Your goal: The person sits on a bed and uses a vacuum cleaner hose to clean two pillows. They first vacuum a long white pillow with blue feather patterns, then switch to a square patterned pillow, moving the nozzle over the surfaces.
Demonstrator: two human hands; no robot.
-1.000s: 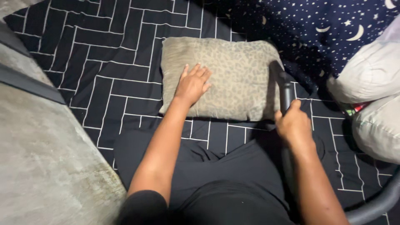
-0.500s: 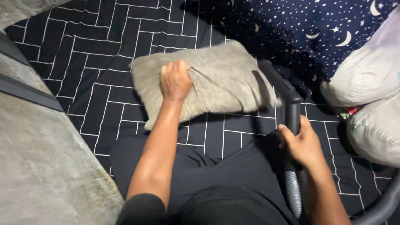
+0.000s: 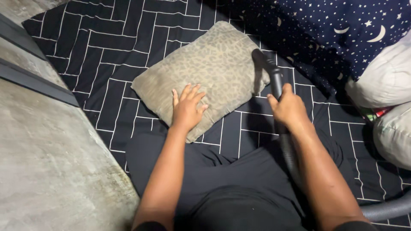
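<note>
- I see my left hand (image 3: 186,108) lying flat on the leopard-print cushion (image 3: 205,72), fingers spread and pressing near its lower edge; nothing is gripped.
- My right hand (image 3: 289,109) has its fingers clamped around the black vacuum wand (image 3: 274,79), right of centre frame.
- The wand's nozzle tip touches the cushion's right edge.
- The cushion lies tilted at centre frame on the black herringbone-pattern sheet (image 3: 107,47).
- A star-and-moon blanket (image 3: 334,30) fills the upper right; pale pillows (image 3: 389,81) sit at the right edge; grey concrete floor (image 3: 47,162) occupies the lower left.
- Step in hand, by my judgement: vacuuming the cushion face while it is pinned.
- Next move calls for steady downward hold by the left hand and a flat nozzle pass leftward across the fabric.
</note>
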